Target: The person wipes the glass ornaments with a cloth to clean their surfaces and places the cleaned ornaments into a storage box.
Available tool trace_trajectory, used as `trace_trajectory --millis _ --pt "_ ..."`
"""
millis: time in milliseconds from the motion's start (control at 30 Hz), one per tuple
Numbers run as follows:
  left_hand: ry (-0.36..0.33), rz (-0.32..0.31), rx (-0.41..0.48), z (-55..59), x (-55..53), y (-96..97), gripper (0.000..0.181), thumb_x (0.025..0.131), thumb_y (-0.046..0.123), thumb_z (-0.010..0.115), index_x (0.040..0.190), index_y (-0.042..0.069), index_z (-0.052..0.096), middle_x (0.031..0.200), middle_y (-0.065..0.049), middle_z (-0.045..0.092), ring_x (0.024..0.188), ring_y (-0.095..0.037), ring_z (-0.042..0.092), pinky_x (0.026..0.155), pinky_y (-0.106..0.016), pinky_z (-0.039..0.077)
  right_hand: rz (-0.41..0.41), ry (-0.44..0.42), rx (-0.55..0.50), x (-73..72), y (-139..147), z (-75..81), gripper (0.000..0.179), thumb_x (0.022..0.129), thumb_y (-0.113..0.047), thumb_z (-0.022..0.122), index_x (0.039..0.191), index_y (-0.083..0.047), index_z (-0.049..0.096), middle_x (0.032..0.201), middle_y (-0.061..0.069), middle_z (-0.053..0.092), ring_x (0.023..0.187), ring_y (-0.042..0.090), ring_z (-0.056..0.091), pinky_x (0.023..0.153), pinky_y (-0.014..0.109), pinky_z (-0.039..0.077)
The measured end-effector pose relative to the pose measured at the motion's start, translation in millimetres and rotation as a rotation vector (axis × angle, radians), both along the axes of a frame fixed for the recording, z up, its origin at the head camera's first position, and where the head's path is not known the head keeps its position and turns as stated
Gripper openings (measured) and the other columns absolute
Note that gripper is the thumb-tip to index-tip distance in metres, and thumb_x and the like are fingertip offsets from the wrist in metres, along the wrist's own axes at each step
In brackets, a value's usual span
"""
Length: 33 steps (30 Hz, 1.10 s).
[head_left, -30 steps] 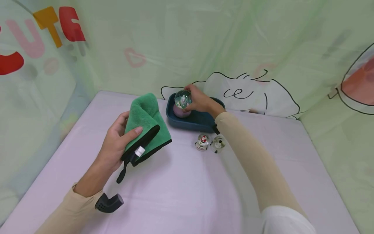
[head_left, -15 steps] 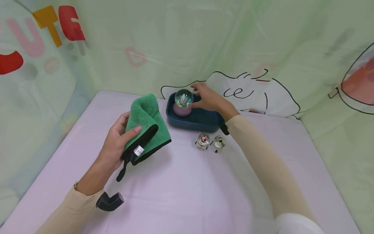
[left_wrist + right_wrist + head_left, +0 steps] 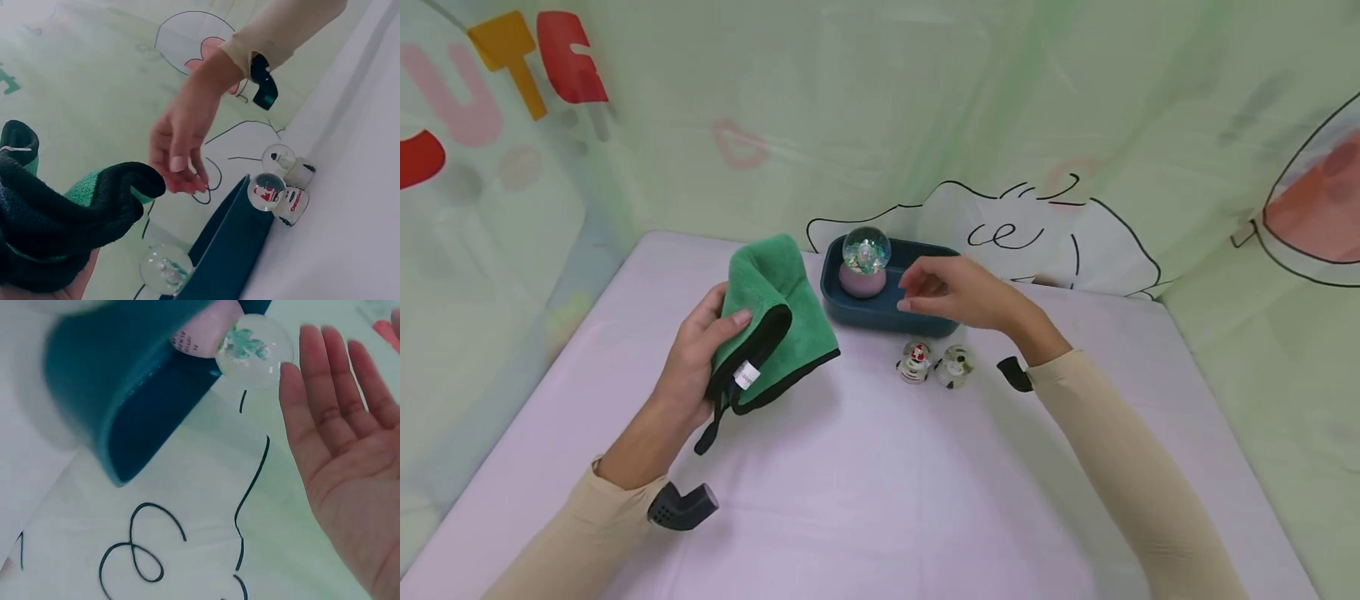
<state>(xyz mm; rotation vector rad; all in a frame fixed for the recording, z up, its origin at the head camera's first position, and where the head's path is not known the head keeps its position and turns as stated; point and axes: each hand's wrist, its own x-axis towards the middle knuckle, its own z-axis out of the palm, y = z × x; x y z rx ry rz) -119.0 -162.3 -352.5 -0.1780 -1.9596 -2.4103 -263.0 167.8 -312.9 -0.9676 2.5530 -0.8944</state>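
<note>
My left hand [image 3: 688,358] grips a folded green cloth [image 3: 782,312] with black edging and a white tag, its thumb on top. In the left wrist view the cloth [image 3: 69,206] hides most of that hand. A snow globe [image 3: 864,258] with a pink base stands at the left end of a dark blue tray [image 3: 895,315]. My right hand [image 3: 962,292] hovers over the tray's right part, fingers loosely bent and holding nothing. The right wrist view shows its palm [image 3: 356,469] and extended fingers, with the snow globe [image 3: 253,350] beyond them.
Two small snow globes stand in front of the tray: one with a red-and-white figure [image 3: 915,362], one with a pale figure [image 3: 954,367]. A pale cloth [image 3: 880,492] covers the table. Behind it hangs a printed green curtain [image 3: 850,100].
My right hand has let go of the pink-based snow globe, leaving it in the tray, and has drawn back to the right and nearer. My left hand still holds the cloth, almost unmoved.
</note>
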Motion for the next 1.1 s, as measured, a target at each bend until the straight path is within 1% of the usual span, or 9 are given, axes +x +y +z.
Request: trace_trajectory --millis 133,233,367,467,567,667,833,967,1100 --pt "0.006 -0.007 0.013 2.0 -0.2 0.6 0.038 0.102 0.016 0.046 0.14 0.012 0.047 0.123 -0.008 0.057 0.109 -0.018 0.061 0.089 -0.027 0.055 0.072 -0.021 0.053 13.7 12.7 -11.3 0.035 0.093 -0.033 0.076 0.118 -0.011 0.066 0.112 0.001 0.069 0.106 0.018 0.066 0.096 0.043 0.053" --pt "0.008 -0.015 0.02 2.7 0.2 1.4 0.038 0.102 0.016 0.046 0.139 0.012 0.047 0.122 -0.008 0.057 0.109 -0.018 0.061 0.089 -0.027 0.056 0.083 -0.046 0.071 23.1 22.8 -22.6 0.041 0.091 -0.028 0.079 0.123 -0.008 0.064 0.119 0.006 0.068 0.114 0.025 0.064 0.101 0.05 0.05" --pt "0.014 -0.02 0.015 2.7 1.0 1.7 0.038 0.102 0.016 0.045 0.14 0.012 0.046 0.123 -0.008 0.056 0.109 -0.018 0.061 0.089 -0.027 0.055 0.06 -0.031 0.095 33.9 33.3 -37.7 0.055 0.088 -0.025 0.082 0.133 -0.006 0.059 0.131 0.008 0.065 0.122 0.028 0.06 0.105 0.053 0.047" --pt "0.019 -0.022 0.02 2.9 0.5 2.2 0.038 0.102 0.015 0.045 0.14 0.012 0.046 0.122 -0.008 0.056 0.108 -0.018 0.061 0.089 -0.027 0.056 0.025 -0.004 0.116 40.0 39.0 -46.7 0.066 0.085 -0.031 0.084 0.139 -0.007 0.055 0.135 0.006 0.062 0.125 0.027 0.057 0.107 0.052 0.046" --pt "0.026 -0.029 0.036 3.0 -0.7 3.8 0.038 0.102 0.015 0.045 0.139 0.012 0.046 0.121 -0.008 0.057 0.107 -0.018 0.062 0.088 -0.027 0.056 -0.007 0.017 0.137 44.3 42.9 -53.2 0.072 0.083 -0.038 0.085 0.141 -0.01 0.053 0.136 0.004 0.061 0.127 0.026 0.055 0.108 0.051 0.045" --pt "0.033 -0.04 0.046 2.8 -2.1 6.0 0.038 0.102 0.015 0.045 0.139 0.011 0.046 0.121 -0.009 0.057 0.107 -0.018 0.062 0.087 -0.028 0.056 -0.028 0.042 0.144 46.0 44.9 -59.0 0.075 0.082 -0.039 0.086 0.143 -0.01 0.052 0.137 0.004 0.061 0.129 0.026 0.054 0.109 0.05 0.044" --pt "0.045 -0.054 0.042 2.5 -4.2 9.3 0.04 0.102 0.015 0.045 0.142 0.01 0.044 0.123 -0.01 0.055 0.108 -0.02 0.061 0.088 -0.028 0.057 -0.034 0.102 0.138 43.9 44.6 -70.3 0.071 0.083 -0.032 0.086 0.142 -0.009 0.054 0.134 0.005 0.063 0.127 0.026 0.055 0.109 0.049 0.044" --pt "0.051 -0.066 0.047 2.5 -5.4 12.2 0.042 0.102 0.014 0.045 0.143 0.009 0.042 0.124 -0.011 0.054 0.109 -0.02 0.06 0.088 -0.029 0.057 -0.044 0.122 0.142 42.2 40.9 -76.8 0.068 0.082 -0.029 0.086 0.14 -0.009 0.057 0.132 0.006 0.065 0.124 0.025 0.058 0.106 0.048 0.046" --pt "0.05 -0.081 0.05 1.5 -6.8 15.2 0.043 0.101 0.014 0.045 0.143 0.009 0.042 0.124 -0.01 0.055 0.108 -0.02 0.061 0.088 -0.029 0.057 -0.074 0.141 0.18 41.6 37.2 -81.4 0.062 0.083 -0.03 0.085 0.136 -0.012 0.06 0.128 0.006 0.067 0.119 0.024 0.06 0.102 0.048 0.049"
